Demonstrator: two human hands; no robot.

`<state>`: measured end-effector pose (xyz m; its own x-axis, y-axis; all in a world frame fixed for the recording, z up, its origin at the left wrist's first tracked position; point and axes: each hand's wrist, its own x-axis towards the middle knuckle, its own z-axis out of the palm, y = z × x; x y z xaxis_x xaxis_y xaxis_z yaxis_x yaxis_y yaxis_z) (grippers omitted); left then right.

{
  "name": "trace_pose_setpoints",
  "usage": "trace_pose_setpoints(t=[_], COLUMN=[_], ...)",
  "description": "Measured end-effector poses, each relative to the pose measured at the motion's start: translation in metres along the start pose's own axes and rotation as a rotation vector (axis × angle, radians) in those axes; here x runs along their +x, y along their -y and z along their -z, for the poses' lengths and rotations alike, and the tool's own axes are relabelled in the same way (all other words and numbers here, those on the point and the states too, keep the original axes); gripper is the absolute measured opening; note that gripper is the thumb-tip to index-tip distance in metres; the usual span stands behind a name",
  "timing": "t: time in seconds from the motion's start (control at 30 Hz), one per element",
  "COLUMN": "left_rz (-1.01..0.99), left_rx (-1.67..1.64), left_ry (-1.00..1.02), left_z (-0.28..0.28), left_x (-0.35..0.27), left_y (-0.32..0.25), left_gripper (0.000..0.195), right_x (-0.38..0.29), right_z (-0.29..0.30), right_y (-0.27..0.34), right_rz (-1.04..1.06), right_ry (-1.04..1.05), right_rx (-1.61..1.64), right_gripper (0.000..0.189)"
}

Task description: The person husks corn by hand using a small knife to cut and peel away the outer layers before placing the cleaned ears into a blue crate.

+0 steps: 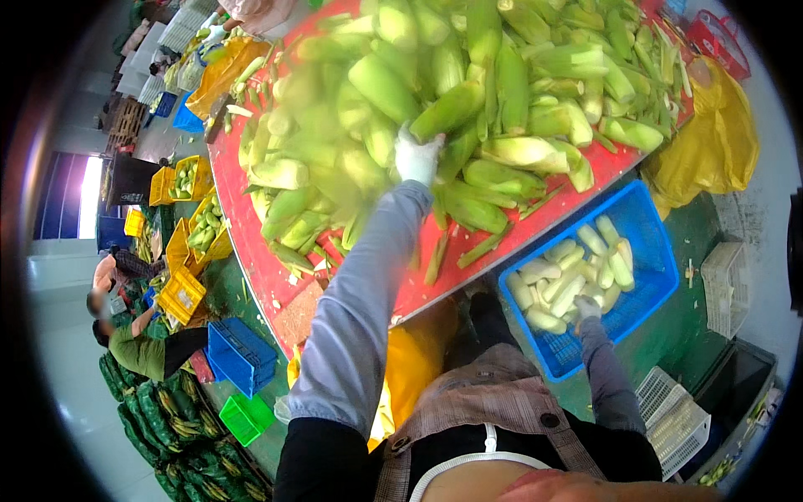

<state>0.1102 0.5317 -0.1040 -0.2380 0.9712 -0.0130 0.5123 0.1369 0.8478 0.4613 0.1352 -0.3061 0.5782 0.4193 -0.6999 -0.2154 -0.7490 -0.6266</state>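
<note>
My left hand (416, 157), in a white glove, reaches into a heap of corn ears in green husks (514, 81) on a red table (464, 257). Its fingers lie against a green corn ear (448, 112); whether they close around it is hard to tell. My right hand (587, 307), also gloved, is down inside a blue plastic crate (666, 263) at the table's right edge, touching pale husked corn ears (568, 295) there. Its fingers are partly hidden, so a hold on an ear cannot be told.
A yellow sack (721, 138) hangs at the table's right corner. White crates (724, 288) stand beyond the blue one. On the left are yellow crates (182, 295), a blue crate (241, 354), a green crate (246, 419), filled green mesh sacks (147, 414) and co-workers (141, 351).
</note>
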Motion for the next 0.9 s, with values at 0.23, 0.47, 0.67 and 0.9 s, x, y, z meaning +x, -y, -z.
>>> trace_pose_setpoints(t=[0.23, 0.47, 0.67, 0.9], left_rz=[0.104, 0.248, 0.289, 0.561], left_rx=[-0.508, -1.100, -1.729, -1.865], left_ry=[-0.002, 0.191, -0.357, -0.726], left_z=[0.024, 0.202, 0.267, 0.300], left_x=[-0.004, -0.132, -0.314, -0.415], left_y=[-0.012, -0.005, 0.039, 0.075], left_gripper=[0.061, 0.033, 0.065, 0.053], right_x=[-0.110, -0.176, -0.299, -0.407], right_z=[-0.104, -0.153, -0.189, -0.225], right_y=[0.107, 0.173, 0.193, 0.159], right_rz=[0.303, 0.652, 1.162, 1.623], right_ry=[0.305, 0.761, 1.114, 1.684], right_rx=[0.009, -0.244, -0.610, -0.730], right_gripper=[0.040, 0.036, 0.049, 0.045])
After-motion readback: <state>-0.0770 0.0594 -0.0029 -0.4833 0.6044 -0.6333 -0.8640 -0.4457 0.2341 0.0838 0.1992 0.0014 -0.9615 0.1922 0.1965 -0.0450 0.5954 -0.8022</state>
